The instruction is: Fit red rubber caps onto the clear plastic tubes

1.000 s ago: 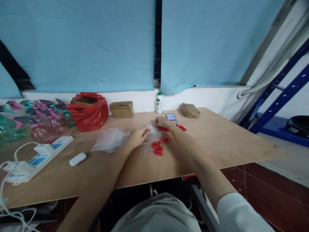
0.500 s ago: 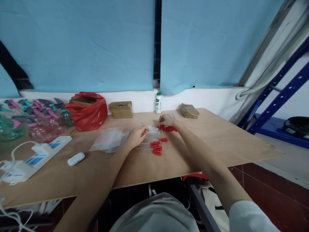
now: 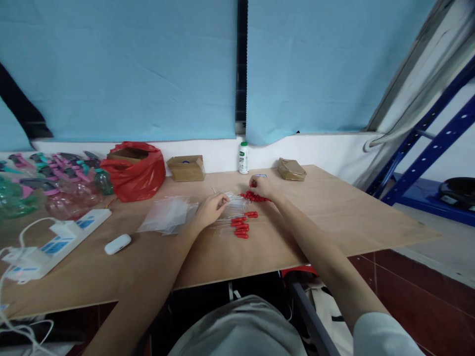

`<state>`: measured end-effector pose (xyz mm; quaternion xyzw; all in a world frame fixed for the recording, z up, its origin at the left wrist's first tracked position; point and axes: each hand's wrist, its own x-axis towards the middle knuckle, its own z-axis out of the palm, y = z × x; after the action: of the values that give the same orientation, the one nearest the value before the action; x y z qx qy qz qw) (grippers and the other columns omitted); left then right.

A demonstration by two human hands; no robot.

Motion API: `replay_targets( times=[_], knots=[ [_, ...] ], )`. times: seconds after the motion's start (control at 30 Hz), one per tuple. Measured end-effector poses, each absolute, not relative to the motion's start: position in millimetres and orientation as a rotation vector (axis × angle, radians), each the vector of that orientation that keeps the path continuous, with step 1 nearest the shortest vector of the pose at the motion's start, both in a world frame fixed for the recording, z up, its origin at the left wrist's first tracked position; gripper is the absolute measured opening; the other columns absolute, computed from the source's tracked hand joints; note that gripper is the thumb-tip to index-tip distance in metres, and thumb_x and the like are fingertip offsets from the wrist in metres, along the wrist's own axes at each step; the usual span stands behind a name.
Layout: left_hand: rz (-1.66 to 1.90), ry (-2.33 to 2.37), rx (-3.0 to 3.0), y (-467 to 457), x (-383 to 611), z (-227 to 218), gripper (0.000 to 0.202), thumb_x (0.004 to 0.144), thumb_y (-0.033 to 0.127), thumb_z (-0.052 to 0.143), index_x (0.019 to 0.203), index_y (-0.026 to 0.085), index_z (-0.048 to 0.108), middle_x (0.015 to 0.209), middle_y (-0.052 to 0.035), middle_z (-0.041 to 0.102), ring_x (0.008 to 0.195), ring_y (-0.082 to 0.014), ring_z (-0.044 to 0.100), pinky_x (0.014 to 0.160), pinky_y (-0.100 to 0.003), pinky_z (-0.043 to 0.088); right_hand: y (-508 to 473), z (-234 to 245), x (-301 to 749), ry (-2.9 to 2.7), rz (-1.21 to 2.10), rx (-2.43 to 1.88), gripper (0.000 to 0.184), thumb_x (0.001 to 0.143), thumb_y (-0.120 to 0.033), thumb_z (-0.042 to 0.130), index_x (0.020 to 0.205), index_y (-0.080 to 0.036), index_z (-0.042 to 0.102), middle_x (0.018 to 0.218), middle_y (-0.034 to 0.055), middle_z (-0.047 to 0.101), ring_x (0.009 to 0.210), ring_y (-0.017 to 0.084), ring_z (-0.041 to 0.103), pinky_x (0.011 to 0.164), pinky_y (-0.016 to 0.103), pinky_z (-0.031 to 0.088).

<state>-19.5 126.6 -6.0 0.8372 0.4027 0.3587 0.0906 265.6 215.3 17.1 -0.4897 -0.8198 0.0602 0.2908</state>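
Observation:
My left hand [image 3: 211, 209] is closed in a pinch, and the tip of a thin clear glass tube [image 3: 213, 190] sticks up by its knuckles. Beside its fingertips lies a pile of clear glass tubes [image 3: 236, 202]. My right hand [image 3: 262, 186] hovers over a heap of red rubber bulbs [image 3: 255, 197], its thumb and finger closed on a small red bulb [image 3: 253, 185]. Nearer the body, several droppers with red bulbs [image 3: 242, 227] lie in a row, tubes to the left. Clear plastic bags [image 3: 166, 214] lie left of my left hand.
A white bottle with a green cap [image 3: 243, 158] stands at the back, between an open cardboard box [image 3: 186, 169] and a brown paper packet [image 3: 291, 170]. Leftward are a red plastic bag [image 3: 139, 173], spray bottles [image 3: 63, 198], a power strip [image 3: 70, 237] and a white earphone case [image 3: 118, 244].
My right hand has shifted a little to the right over the red bulbs. The left hand stays almost where it was.

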Motion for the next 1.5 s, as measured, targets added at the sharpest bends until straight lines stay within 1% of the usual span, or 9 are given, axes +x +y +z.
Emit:
replay_targets(
  times=[0.17,0.37,0.43,0.57,0.7,0.8,0.93,1.23,1.5],
  knots=[
    [1.078,1.196,2.498,126.2,-19.6,-6.1,0.012,0.096,0.028,0.058,0.104,0.023,0.065,0.095,-0.0032,0.07,0.084,-0.0192,0.063,0.078,-0.031,0.046,215.0,9.1,266.9,-2.103,0.174,-1.266,0.013,0.083,-0.015,0.066,0.096,-0.017,0.065,0.083,0.0021,0.069,0.074,0.015,0.059,0.068,0.024,0.041],
    [1.086,1.268,2.431,123.2,-18.0,-5.4,0.012,0.099,0.032,0.054,0.105,0.025,0.062,0.093,-0.0021,0.07,0.087,-0.0197,0.065,0.079,-0.031,0.047,201.5,20.9,265.3,-1.992,0.133,-1.19,0.009,0.084,-0.024,0.069,0.089,-0.019,0.064,0.083,0.0028,0.068,0.075,0.016,0.059,0.072,0.027,0.042],
    [1.098,1.282,2.41,121.0,-17.2,-3.7,0.013,0.101,0.034,0.051,0.106,0.026,0.06,0.094,-0.0019,0.07,0.087,-0.0197,0.066,0.079,-0.031,0.047,192.9,28.6,260.4,-1.911,0.228,-1.175,0.01,0.086,-0.028,0.066,0.089,-0.02,0.061,0.076,-0.0002,0.066,0.069,0.016,0.057,0.069,0.027,0.042],
    [1.088,1.308,2.425,115.7,-14.7,2.1,0.016,0.104,0.035,0.045,0.108,0.026,0.058,0.09,-0.0006,0.068,0.082,-0.019,0.064,0.078,-0.03,0.045,170.6,40.2,242.2,-1.826,0.474,-0.966,0.012,0.083,-0.028,0.065,0.087,-0.021,0.057,0.08,-0.0005,0.066,0.072,0.016,0.06,0.071,0.028,0.046],
    [1.086,1.32,2.432,110.8,-11.4,7.2,0.02,0.105,0.036,0.042,0.111,0.027,0.058,0.09,-0.001,0.069,0.081,-0.0198,0.065,0.077,-0.03,0.043,144.0,43.5,223.5,-1.835,0.699,-0.837,0.024,0.082,-0.029,0.068,0.103,-0.018,0.065,0.092,0.0037,0.072,0.079,0.016,0.065,0.076,0.029,0.049],
    [1.089,1.315,2.423,108.4,-9.7,8.6,0.021,0.106,0.038,0.041,0.112,0.028,0.059,0.086,-0.0006,0.069,0.078,-0.0206,0.064,0.075,-0.03,0.042,130.1,41.4,217.3,-1.837,0.763,-0.832,0.02,0.082,-0.031,0.069,0.097,-0.017,0.071,0.093,0.0054,0.074,0.083,0.017,0.066,0.079,0.029,0.05],
    [1.16,1.322,2.366,106.8,-8.6,8.7,0.023,0.105,0.041,0.043,0.11,0.029,0.062,0.082,-0.0006,0.067,0.076,-0.0208,0.063,0.075,-0.03,0.043,125.1,35.7,216.5,-1.797,0.867,-0.816,0.026,0.08,-0.039,0.075,0.093,-0.016,0.071,0.086,0.0049,0.073,0.077,0.016,0.064,0.071,0.028,0.048],
    [1.231,1.181,2.338,107.3,-6.6,13.7,0.032,0.106,0.043,0.039,0.104,0.024,0.066,0.092,-0.0024,0.07,0.086,-0.0198,0.063,0.082,-0.029,0.044,120.3,31.9,213.3,-1.785,1.006,-0.771,0.034,0.08,-0.045,0.078,0.095,-0.016,0.068,0.08,0.0029,0.072,0.072,0.014,0.063,0.068,0.026,0.046],
    [1.327,1.2,2.098,114.9,-5.3,6.8,0.036,0.099,0.052,0.053,0.094,0.021,0.07,0.075,-0.0001,0.065,0.068,-0.0171,0.057,0.066,-0.026,0.042,122.4,27.3,211.4,-1.729,0.994,-0.744,0.035,0.079,-0.046,0.079,0.092,-0.017,0.065,0.08,0.0032,0.072,0.072,0.015,0.065,0.071,0.027,0.049]
  ],
)
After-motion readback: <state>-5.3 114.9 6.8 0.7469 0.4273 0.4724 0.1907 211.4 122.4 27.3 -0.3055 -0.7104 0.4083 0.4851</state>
